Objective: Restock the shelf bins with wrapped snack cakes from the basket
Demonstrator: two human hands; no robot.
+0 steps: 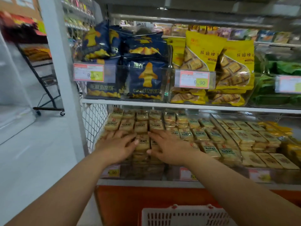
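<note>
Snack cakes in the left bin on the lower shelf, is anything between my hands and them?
Nothing visible. The left hand and right hand already lie on the snack cakes in the left bin.

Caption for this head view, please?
Both hands, left hand and right hand, press flat on wrapped snack cakes in the lower shelf bin.

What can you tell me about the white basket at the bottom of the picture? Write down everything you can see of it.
Only the upper part of the basket shows, cut off by the bottom edge of the picture. It looks like white plastic, with a thick rim, rows of upright slots in its wall, and red pieces at the rim and left side. It sits low, below the orange base of the shelf. Neither hand touches it. Its contents are hidden.
</note>
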